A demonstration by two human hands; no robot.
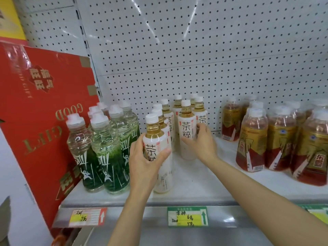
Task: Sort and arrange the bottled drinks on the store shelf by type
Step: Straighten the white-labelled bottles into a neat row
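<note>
Left hand (pixel 143 162) wrapped around front tea bottle (pixel 156 148) mid-shelf (pixel 195 185), between green bottles (pixel 106 157) and red bottles (pixel 252 139). Right hand (pixel 202 141) clasps a 2nd tea bottle (pixel 186 128) behind. Full bottles: probably heavy, stiff, slick-labelled; hold mid-body.

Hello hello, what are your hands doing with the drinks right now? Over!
Left hand gripping front white tea bottle. Right hand around another white tea bottle. Green bottles left, red-gold bottles right. Nothing blocking.

Tea btls (pixel 186 128) btwn two groups.
</note>
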